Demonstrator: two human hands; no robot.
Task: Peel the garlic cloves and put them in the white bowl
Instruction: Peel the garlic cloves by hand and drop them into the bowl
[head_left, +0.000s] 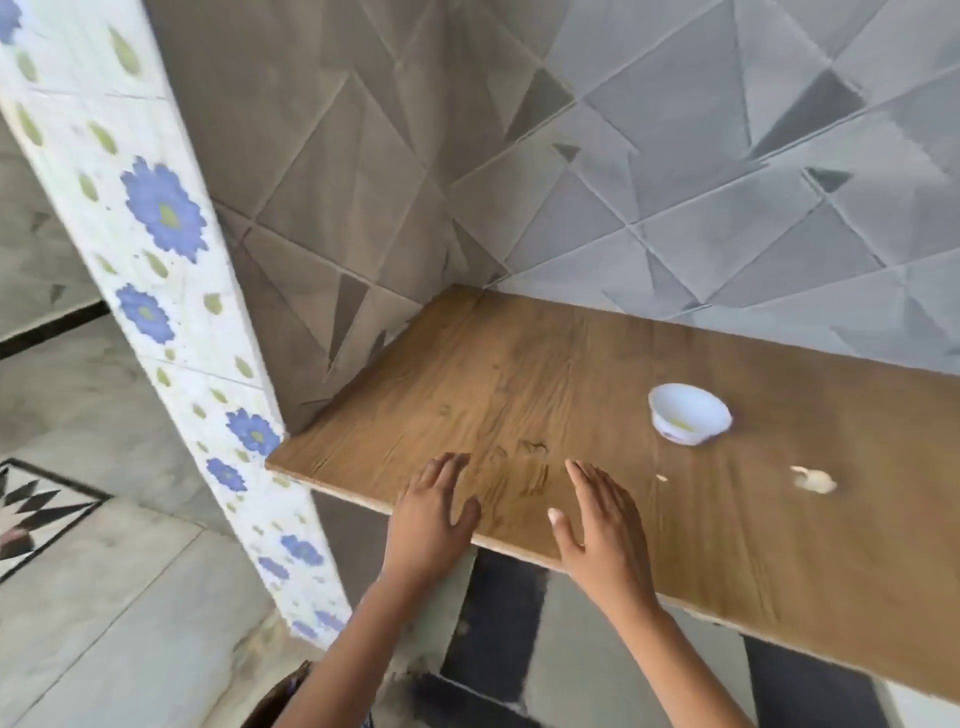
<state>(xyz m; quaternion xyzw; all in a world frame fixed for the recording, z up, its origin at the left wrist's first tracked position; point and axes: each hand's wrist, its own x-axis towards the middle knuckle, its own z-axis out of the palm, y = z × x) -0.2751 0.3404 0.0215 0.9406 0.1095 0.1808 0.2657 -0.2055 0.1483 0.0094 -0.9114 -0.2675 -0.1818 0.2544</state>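
The left hand (434, 514) and right hand (605, 525) are laid flat on the brown wooden table (519, 364), each grip open and empty. The pale, blurred garlic piece (814, 480) is seen well to the right, nearer the right hand; the small round white bowl (688, 413) is set behind it.

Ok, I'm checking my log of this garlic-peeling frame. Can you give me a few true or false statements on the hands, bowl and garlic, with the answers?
1. The left hand and right hand lie with straight fingers on the wooden counter. True.
2. The white bowl stands on the counter to the right of both hands. True.
3. The garlic lies inside the bowl. False: it lies on the counter, apart from the bowl.
4. The right hand holds the garlic. False: it holds nothing, and the garlic lies apart, to its right.
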